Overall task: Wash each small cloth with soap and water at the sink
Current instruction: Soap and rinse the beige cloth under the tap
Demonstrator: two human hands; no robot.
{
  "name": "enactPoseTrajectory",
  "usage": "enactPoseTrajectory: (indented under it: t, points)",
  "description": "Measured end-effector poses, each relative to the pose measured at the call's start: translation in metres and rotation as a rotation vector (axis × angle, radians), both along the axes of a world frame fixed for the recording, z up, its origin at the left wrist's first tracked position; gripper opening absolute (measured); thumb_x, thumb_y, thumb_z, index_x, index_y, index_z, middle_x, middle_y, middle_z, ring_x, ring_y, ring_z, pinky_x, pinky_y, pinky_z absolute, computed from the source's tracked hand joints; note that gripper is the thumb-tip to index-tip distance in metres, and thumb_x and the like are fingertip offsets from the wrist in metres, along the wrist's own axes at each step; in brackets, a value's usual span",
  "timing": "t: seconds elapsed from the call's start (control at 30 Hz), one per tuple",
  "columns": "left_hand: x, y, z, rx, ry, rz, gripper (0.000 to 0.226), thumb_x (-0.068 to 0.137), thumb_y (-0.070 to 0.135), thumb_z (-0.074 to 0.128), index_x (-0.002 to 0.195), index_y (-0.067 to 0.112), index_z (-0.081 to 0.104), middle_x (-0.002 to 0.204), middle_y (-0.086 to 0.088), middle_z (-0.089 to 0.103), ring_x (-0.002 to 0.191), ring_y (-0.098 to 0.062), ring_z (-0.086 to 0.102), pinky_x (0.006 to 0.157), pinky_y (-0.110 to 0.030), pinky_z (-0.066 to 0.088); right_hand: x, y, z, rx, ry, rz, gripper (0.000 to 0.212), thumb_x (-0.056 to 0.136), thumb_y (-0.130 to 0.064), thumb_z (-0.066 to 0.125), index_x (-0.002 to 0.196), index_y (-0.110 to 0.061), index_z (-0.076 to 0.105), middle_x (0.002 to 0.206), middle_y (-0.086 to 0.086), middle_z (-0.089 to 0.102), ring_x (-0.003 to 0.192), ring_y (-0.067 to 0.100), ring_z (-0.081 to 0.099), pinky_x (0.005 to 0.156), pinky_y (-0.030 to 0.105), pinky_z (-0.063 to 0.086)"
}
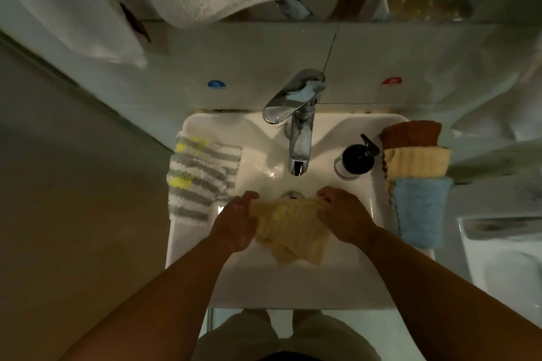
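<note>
Dim washroom, white sink beneath us. Item one: pale yellow cloth, stretched between our two hands over the basin, just short of the drain, its lower part hanging crumpled toward us. Left hand: fingers curled round the cloth's upper left edge, skin glistening. Right hand: fingers curled the same way round the upper right edge. Handling, as we judge it: soft, limp and ribbed, and likely wet, so heavier than it looks and a little slick. It is not fragile. It is best taken by a bunched edge, with enough fabric gathered in each fist that it cannot slide out when rubbed. Item two: tap, straight beyond the hands; we cannot tell whether water runs. Item three: black soap pump, just beyond the right hand. Item four: striped cloths, draped on the rim outside the left hand. Item five: brown cloth, folded yellow cloth and blue cloth, ranged along the rim outside the right hand.
</note>
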State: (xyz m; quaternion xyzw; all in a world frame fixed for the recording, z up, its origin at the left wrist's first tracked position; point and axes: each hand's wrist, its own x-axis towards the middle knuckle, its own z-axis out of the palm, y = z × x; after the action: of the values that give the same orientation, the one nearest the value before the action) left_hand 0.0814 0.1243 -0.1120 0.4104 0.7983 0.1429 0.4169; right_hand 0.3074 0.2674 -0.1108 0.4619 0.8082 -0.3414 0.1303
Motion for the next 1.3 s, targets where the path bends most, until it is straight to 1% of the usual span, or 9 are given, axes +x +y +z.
enactPoseTrajectory:
  t: [0.1,0.17,0.23,0.3,0.43,0.53,0.77,1.13,1.3]
  points:
    - [-0.001,-0.007,-0.006,-0.091,0.307,-0.167,0.057,0.095,0.033,0.054,0.15,0.038,0.037,0.139,0.002,0.036,0.127,-0.021,0.042,0.106,-0.028,0.04,-0.009,-0.003,0.029,0.163,0.135,-0.111,0.045,0.092,-0.03,0.068,0.134,-0.023,0.054,0.129,0.0,0.054,0.118,0.017,0.056,0.098,0.028,0.043]
    - [0.0,-0.011,-0.007,-0.032,0.511,-0.222,0.053,0.092,0.037,0.058,0.144,0.04,0.047,0.14,0.001,0.037,0.128,-0.025,0.038,0.105,-0.038,0.039,-0.022,-0.006,0.073,0.295,0.428,-0.227,0.039,0.087,-0.026,0.075,0.122,-0.024,0.059,0.12,-0.004,0.055,0.1,0.004,0.057,0.086,0.023,0.05]
    - [0.002,-0.013,-0.006,0.035,0.516,-0.222,0.046,0.089,0.037,0.061,0.135,0.037,0.056,0.132,-0.001,0.043,0.122,-0.027,0.043,0.098,-0.041,0.043,-0.037,-0.003,0.123,0.373,0.685,-0.256,0.041,0.082,-0.026,0.08,0.116,-0.024,0.058,0.117,-0.006,0.053,0.093,0.0,0.057,0.077,0.014,0.051]
    - [0.005,-0.012,-0.008,-0.029,0.382,-0.186,0.048,0.094,0.038,0.055,0.141,0.038,0.048,0.135,0.001,0.037,0.126,-0.023,0.038,0.101,-0.036,0.044,-0.052,0.003,0.161,0.429,0.825,-0.214,0.054,0.077,-0.029,0.084,0.122,-0.024,0.056,0.123,-0.004,0.05,0.095,0.004,0.059,0.075,0.012,0.051]
    - [0.01,-0.016,-0.012,-0.066,0.382,-0.211,0.057,0.094,0.043,0.054,0.148,0.034,0.039,0.14,-0.002,0.033,0.131,-0.025,0.031,0.104,-0.035,0.045,-0.083,0.016,0.179,0.487,0.788,-0.079,0.066,0.072,-0.045,0.086,0.13,-0.023,0.062,0.136,0.003,0.047,0.103,0.008,0.057,0.081,0.014,0.054]
    - [0.014,-0.016,-0.014,-0.028,0.397,-0.194,0.058,0.09,0.042,0.06,0.145,0.031,0.044,0.138,-0.003,0.036,0.127,-0.025,0.035,0.099,-0.037,0.047,-0.095,0.02,0.172,0.539,0.771,-0.067,0.053,0.075,-0.042,0.086,0.12,-0.019,0.07,0.128,0.006,0.056,0.1,0.012,0.06,0.08,0.028,0.061]
    - [0.013,-0.02,-0.021,-0.013,0.441,-0.21,0.059,0.087,0.043,0.061,0.143,0.033,0.045,0.134,-0.002,0.037,0.122,-0.025,0.036,0.095,-0.038,0.047,-0.102,0.026,0.172,0.572,0.862,-0.156,0.038,0.078,-0.04,0.084,0.105,-0.014,0.077,0.108,0.001,0.065,0.085,0.016,0.066,0.074,0.031,0.059]
    - [0.012,-0.025,-0.03,0.054,0.47,-0.208,0.059,0.078,0.041,0.071,0.135,0.032,0.054,0.124,-0.004,0.042,0.112,-0.027,0.043,0.084,-0.039,0.054,-0.1,0.028,0.18,0.575,0.882,-0.171,0.035,0.081,-0.038,0.082,0.107,-0.014,0.076,0.106,0.0,0.065,0.081,0.013,0.068,0.072,0.023,0.059]
    - [0.012,-0.024,-0.026,0.034,0.42,-0.186,0.061,0.084,0.041,0.066,0.141,0.032,0.047,0.132,0.0,0.038,0.119,-0.024,0.038,0.094,-0.035,0.047,-0.086,0.013,0.18,0.547,0.869,-0.219,0.036,0.082,-0.029,0.082,0.109,-0.018,0.062,0.104,-0.003,0.059,0.077,0.004,0.063,0.065,0.012,0.053]
